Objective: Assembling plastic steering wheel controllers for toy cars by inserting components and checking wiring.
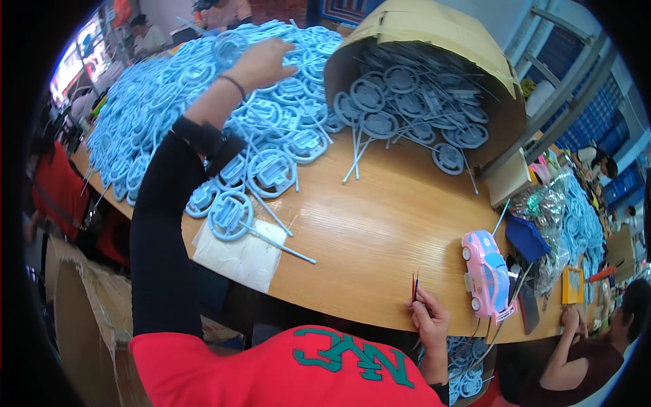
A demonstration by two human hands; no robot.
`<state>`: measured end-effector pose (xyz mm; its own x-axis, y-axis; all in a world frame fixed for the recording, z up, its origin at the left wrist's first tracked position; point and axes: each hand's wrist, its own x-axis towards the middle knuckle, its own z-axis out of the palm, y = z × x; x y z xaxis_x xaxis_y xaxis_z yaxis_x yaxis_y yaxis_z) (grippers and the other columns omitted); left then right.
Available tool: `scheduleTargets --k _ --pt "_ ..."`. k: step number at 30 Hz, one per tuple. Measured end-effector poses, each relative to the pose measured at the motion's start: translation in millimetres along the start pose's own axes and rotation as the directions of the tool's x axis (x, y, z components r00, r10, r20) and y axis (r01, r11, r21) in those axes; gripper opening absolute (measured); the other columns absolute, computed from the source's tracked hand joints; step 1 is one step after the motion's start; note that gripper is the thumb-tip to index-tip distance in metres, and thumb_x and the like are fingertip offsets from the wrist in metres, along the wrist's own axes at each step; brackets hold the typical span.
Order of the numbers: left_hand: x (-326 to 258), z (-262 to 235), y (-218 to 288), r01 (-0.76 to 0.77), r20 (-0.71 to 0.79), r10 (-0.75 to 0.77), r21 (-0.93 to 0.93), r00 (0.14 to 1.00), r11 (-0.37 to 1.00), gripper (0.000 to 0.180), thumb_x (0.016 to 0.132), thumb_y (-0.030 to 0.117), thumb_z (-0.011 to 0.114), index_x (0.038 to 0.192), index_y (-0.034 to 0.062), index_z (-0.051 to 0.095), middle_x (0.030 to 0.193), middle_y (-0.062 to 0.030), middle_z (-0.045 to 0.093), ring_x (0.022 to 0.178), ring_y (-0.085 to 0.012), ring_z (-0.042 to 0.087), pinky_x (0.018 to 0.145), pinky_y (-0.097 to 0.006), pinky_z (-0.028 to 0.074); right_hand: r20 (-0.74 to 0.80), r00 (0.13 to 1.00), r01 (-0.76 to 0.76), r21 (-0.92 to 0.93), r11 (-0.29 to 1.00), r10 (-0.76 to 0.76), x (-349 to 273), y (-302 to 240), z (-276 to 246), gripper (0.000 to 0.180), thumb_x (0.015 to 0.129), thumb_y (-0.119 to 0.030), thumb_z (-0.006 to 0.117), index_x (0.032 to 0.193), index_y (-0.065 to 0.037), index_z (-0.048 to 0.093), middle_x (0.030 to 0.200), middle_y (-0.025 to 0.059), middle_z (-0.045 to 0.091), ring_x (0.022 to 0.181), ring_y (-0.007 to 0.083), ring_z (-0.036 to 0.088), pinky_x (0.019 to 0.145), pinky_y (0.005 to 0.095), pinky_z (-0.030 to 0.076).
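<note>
Blue plastic parts: a large heap (203,88) of light-blue ring-shaped moulded pieces with thin stems is spread over the far left of the wooden table (380,237), reaching almost to its left edge.
Left hand: the left hand (261,62) is stretched out over the top of the heap, fingers curled down onto the pieces; whether one is actually gripped cannot be told. A dark sleeve covers the forearm and a thin band is worn at the wrist.
Right hand: the right hand (428,319) is rested at the near edge of the table, closed around a thin pair of red and blue sticks (415,287) held upright.
Cardboard box: a box (434,74) is tipped on its side at the far right of the table, just beside the heap, with more blue parts spilling from its mouth onto the wood.
White cloth: a folded white cloth (247,261) is laid at the near left edge of the table, under one of the ring parts.
Toy car: a pink and blue toy car (487,271) is set near the right end of the table, well apart from the heap.
Other person: a second person's hand (571,319) is seen beyond the right end of the table.
</note>
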<state>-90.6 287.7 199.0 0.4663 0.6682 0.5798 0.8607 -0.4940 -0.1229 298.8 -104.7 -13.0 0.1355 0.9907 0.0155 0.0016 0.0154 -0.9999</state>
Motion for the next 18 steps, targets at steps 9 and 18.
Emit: scheduleTargets --k 9,18 --pt "91.2 114.5 102.1 -0.023 0.3 -0.012 0.113 0.954 0.993 0.037 0.081 0.034 0.062 0.104 0.0056 0.067 0.106 -0.0204 0.063 0.099 -0.0331 0.061 0.087 -0.043 0.048 -0.217 0.974 -0.046 0.054 0.997 0.057 1.0 -6.8 -25.0 0.036 0.087 0.003 0.057 0.123 0.0 0.058 0.089 0.0096 0.067 0.054 0.0028 0.044 0.047 0.0168 0.035" --pt "181.3 250.3 97.4 0.154 0.503 0.023 -0.309 0.864 0.938 0.081 0.076 0.065 0.061 0.127 0.0022 0.054 0.125 -0.0211 0.057 0.117 -0.0364 0.054 0.103 -0.041 0.039 -0.15 0.974 -0.136 0.201 0.97 0.168 -1.7 -13.0 -34.8 0.037 0.085 0.006 0.059 0.122 0.002 0.059 0.091 0.0141 0.069 0.057 0.0056 0.05 0.05 0.0196 0.041"
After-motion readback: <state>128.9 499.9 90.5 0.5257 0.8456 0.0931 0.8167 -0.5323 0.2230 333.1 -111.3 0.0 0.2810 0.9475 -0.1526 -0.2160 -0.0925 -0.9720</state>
